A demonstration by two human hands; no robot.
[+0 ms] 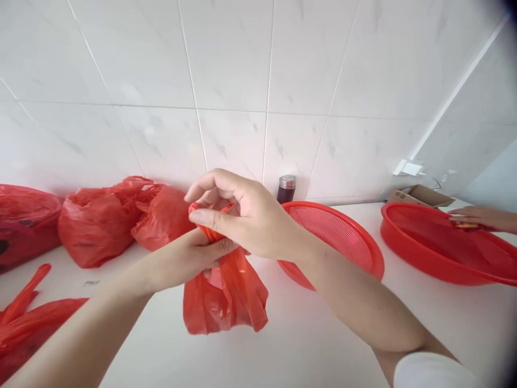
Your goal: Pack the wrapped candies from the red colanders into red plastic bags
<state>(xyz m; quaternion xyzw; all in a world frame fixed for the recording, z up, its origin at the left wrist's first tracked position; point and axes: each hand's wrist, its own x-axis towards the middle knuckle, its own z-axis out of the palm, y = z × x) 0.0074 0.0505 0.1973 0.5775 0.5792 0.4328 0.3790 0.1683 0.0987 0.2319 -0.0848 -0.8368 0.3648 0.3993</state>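
Note:
A red plastic bag (226, 302) hangs over the white tabletop, its gathered upper part in both my hands. My left hand (205, 250) is closed round the bunched neck, thumb pointing right. Above it, my right hand (234, 210) pinches the twisted top of the bag between thumb and curled fingers. The lower part of the bag hangs loose and looks thin, with light passing through it. The fingers of the left hand are partly hidden behind the plastic and the right hand.
Filled red bags (100, 226) stand along the tiled wall at the left, and another red bag (44, 328) lies nearer. Right of my hands are a red mesh basket (374, 248), a dark flask (286, 188) and a red basin (428, 269). Another person's hand (484, 215) reaches over the basin; a cardboard box (424, 196) stands behind.

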